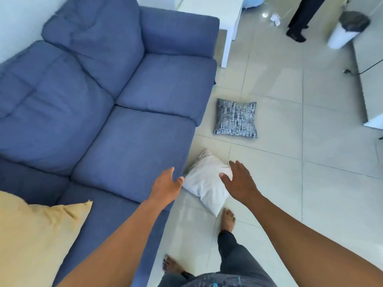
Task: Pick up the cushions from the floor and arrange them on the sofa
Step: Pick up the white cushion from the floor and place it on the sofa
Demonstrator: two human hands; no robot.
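A blue sofa (128, 129) fills the left of the view. A yellow cushion (35, 235) lies on its near end. On the tiled floor, a white cushion (207, 183) rests beside the sofa's front edge, and a black-and-white patterned cushion (236, 118) lies further out. My left hand (165, 186) is open, hovering above the white cushion's left side. My right hand (238, 180) is open above its right side, fingers spread. Neither hand holds anything.
A white table (226, 23) stands behind the sofa's far arm. Another person's legs (300, 19) and a white bin (344, 30) are at the far right, beside a cable (364, 69). My bare feet (228, 218) stand near the white cushion.
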